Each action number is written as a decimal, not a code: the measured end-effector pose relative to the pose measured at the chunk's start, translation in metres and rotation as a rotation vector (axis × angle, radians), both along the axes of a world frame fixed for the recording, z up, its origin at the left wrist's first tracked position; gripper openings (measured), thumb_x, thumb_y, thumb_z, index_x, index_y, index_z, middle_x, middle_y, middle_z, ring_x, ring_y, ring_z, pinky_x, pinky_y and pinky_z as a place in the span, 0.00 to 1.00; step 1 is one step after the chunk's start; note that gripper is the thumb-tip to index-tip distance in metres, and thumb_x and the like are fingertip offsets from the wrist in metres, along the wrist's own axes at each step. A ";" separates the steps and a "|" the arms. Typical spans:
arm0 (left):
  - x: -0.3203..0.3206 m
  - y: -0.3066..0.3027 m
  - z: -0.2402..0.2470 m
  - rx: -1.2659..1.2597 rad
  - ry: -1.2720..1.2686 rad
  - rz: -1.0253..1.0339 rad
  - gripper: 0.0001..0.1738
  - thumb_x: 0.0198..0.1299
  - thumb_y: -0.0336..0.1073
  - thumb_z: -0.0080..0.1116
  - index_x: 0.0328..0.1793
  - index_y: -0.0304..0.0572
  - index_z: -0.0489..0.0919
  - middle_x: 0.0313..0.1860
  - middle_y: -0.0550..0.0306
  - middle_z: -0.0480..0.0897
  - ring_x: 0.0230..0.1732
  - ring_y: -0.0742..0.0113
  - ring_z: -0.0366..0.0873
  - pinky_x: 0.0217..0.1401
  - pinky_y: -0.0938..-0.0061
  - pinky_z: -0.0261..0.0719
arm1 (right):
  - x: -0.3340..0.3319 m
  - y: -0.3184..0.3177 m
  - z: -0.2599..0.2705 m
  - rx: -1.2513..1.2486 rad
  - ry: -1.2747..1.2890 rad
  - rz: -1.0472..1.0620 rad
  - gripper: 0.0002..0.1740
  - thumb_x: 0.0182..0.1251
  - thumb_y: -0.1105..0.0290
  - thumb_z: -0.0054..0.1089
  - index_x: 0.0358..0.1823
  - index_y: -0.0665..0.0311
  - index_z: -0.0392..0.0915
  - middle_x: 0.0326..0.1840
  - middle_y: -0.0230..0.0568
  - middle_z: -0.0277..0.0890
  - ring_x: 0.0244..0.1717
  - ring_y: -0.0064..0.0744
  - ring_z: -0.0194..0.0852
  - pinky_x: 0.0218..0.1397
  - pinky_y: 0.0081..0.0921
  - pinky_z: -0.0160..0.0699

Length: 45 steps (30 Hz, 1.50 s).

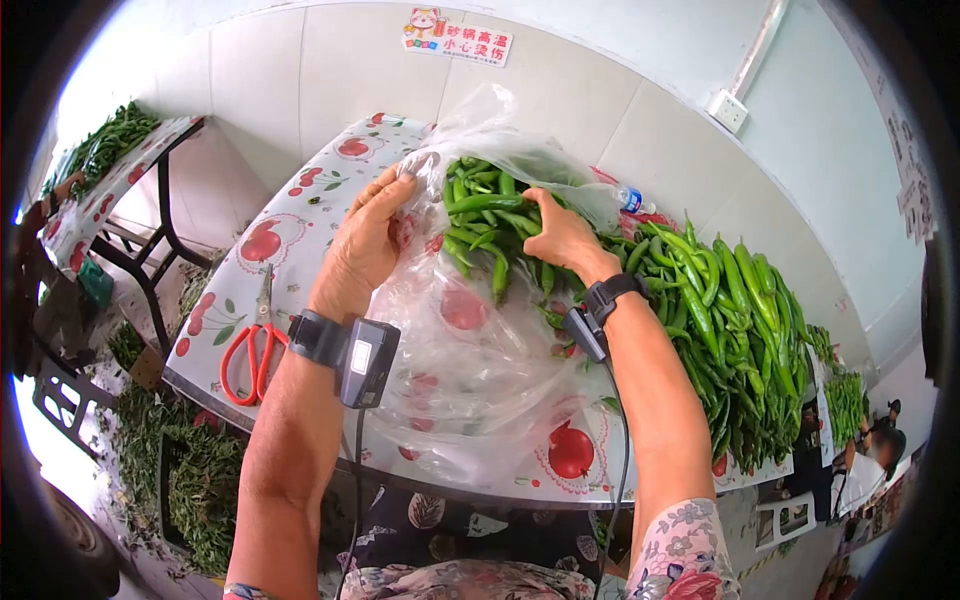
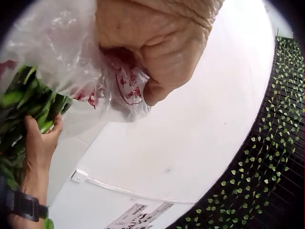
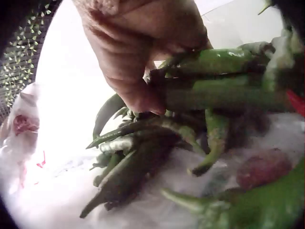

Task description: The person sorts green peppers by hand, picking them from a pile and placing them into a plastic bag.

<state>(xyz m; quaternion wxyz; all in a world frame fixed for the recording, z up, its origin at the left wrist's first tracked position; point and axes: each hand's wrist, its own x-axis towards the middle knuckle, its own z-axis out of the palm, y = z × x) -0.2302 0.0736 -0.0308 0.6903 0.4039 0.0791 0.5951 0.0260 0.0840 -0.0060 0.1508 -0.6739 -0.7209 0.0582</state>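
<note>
A clear plastic bag [image 1: 470, 360] lies on the table with its mouth raised toward the wall. My left hand [image 1: 368, 240] grips the bag's edge and holds the mouth up; the left wrist view shows the plastic [image 2: 114, 90] bunched in its fingers. My right hand [image 1: 560, 235] holds a bunch of long green peppers [image 1: 490, 225] at the bag's mouth, thumb and fingers curled round them. In the right wrist view the fingers [image 3: 138, 90] clamp the peppers [image 3: 209, 81], with more peppers [image 3: 128, 162] lying below inside the plastic.
A big heap of green peppers [image 1: 735, 340] covers the table's right side. Red-handled scissors [image 1: 255, 355] lie at the left on the fruit-print tablecloth [image 1: 290, 230]. A plastic bottle [image 1: 632, 200] lies by the wall. Another table [image 1: 110, 150] with peppers stands far left.
</note>
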 end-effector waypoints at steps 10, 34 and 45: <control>-0.009 0.021 -0.006 -0.044 0.004 0.187 0.15 0.66 0.33 0.52 0.57 0.39 0.77 0.47 0.63 0.82 0.46 0.75 0.78 0.48 0.80 0.76 | -0.049 -0.039 -0.008 0.136 0.042 0.334 0.36 0.44 0.82 0.53 0.62 0.62 0.66 0.54 0.56 0.75 0.57 0.56 0.70 0.60 0.41 0.69; -0.054 -0.009 0.034 0.146 0.106 0.464 0.21 0.71 0.43 0.39 0.63 0.43 0.71 0.52 0.58 0.79 0.49 0.68 0.78 0.48 0.73 0.77 | -0.120 -0.013 -0.027 0.263 -0.107 0.341 0.46 0.51 0.65 0.66 0.72 0.58 0.54 0.55 0.54 0.74 0.57 0.51 0.71 0.56 0.42 0.71; -0.062 0.018 0.002 0.054 0.080 0.302 0.23 0.68 0.44 0.48 0.68 0.48 0.69 0.52 0.61 0.77 0.40 0.68 0.78 0.34 0.70 0.78 | -0.067 -0.035 -0.017 0.164 -0.034 0.515 0.35 0.48 0.74 0.63 0.63 0.61 0.66 0.50 0.55 0.76 0.54 0.54 0.73 0.56 0.42 0.73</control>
